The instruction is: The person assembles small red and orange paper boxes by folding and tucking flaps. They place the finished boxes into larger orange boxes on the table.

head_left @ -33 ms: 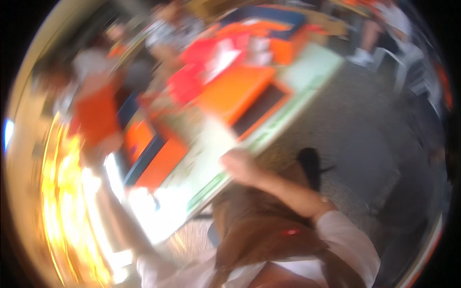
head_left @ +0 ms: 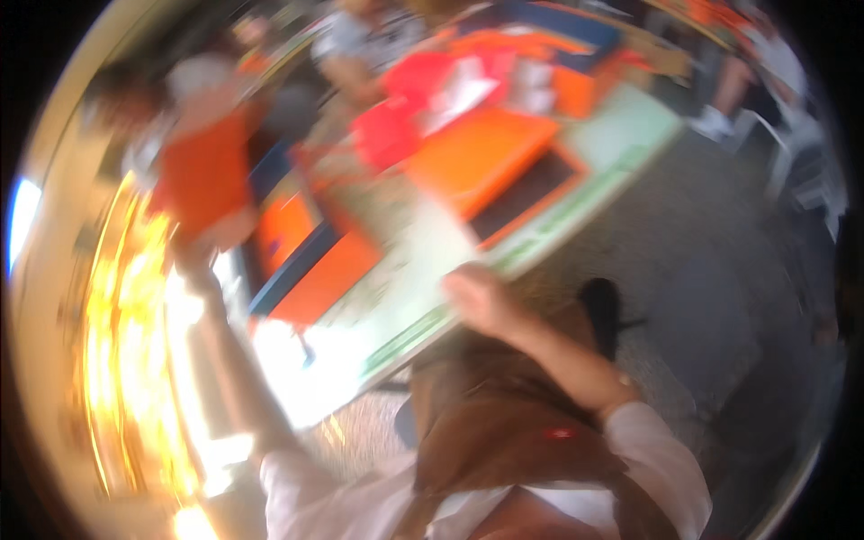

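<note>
At the left, my left arm reaches out over the table's left end. My left hand (head_left: 214,241) is closed on the lower edge of a flat orange rectangular piece (head_left: 205,171), perhaps a box or a box lid; blur hides which. My right hand (head_left: 481,299) rests by the near table edge, with no object visible in it; motion smears its fingers. Between my hands stands an orange and dark-blue open box (head_left: 337,274). Beyond my right hand lies an orange box with a dark inside (head_left: 486,166).
Red pieces (head_left: 391,130) and more orange and blue boxes (head_left: 576,54) crowd the far part of the pale green table (head_left: 405,261). Co-workers (head_left: 369,45) sit across and at the left. White chairs (head_left: 783,153) stand at the right. Bright glare covers the left side.
The whole view has shifted, so the table and boxes appear further right and slightly higher. The orange piece stays in my left hand; my right hand remains by the table edge.
</note>
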The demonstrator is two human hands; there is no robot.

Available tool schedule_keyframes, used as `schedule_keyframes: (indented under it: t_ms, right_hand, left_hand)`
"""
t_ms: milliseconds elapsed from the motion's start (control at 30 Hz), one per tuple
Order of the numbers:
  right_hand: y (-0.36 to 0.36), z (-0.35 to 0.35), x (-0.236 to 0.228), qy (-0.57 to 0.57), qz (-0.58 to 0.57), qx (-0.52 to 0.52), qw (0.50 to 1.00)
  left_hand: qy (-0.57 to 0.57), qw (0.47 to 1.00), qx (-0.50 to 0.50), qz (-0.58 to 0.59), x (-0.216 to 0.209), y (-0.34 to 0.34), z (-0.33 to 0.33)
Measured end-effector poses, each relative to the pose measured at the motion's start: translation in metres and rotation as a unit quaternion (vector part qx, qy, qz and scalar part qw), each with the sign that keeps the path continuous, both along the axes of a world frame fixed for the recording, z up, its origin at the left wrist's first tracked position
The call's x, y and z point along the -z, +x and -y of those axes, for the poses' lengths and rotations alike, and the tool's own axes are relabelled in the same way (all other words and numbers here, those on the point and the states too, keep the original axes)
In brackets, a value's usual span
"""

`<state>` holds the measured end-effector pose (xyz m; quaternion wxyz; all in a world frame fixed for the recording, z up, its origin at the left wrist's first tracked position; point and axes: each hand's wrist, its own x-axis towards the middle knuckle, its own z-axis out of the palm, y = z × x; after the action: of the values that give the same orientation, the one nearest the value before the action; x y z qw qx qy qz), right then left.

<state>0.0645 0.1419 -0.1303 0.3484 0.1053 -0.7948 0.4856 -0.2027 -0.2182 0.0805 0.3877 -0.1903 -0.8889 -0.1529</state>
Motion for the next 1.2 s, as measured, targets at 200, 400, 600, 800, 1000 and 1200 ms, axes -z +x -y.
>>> schedule_keyframes:
  t_ms: [200, 400, 600, 800, 1000, 1200]
  right_hand:
    - [0.01, -0.008, -0.031, -0.232, 0.144, -0.072, 0.959]
    - [0.023, -0.031, -0.143, -0.269, -0.029, -0.037, 0.962]
    - [0.019, -0.051, -0.152, -0.124, -0.077, 0.022, 0.989]
    - [0.017, -0.049, -0.125, -0.178, -0.057, 0.087, 0.979]
    - [0.006, -0.044, -0.126, -0.186, -0.071, 0.101, 0.975]
    - [0.006, -0.031, -0.133, -0.197, -0.028, 0.089, 0.976]
  left_hand:
    - [0.3, 0.928, 0.203, 0.086, -0.032, 0.126, -0.106]
    - [0.396, 0.745, 0.451, 0.291, 0.013, 0.146, -0.163]
    - [0.316, 0.767, 0.399, 0.391, 0.047, 0.154, -0.211]
    - [0.233, 0.83, 0.425, 0.278, 0.041, 0.161, -0.241]
    - [0.227, 0.815, 0.447, 0.29, 0.048, 0.167, -0.253]
    - [0.249, 0.79, 0.498, 0.256, 0.062, 0.163, -0.255]
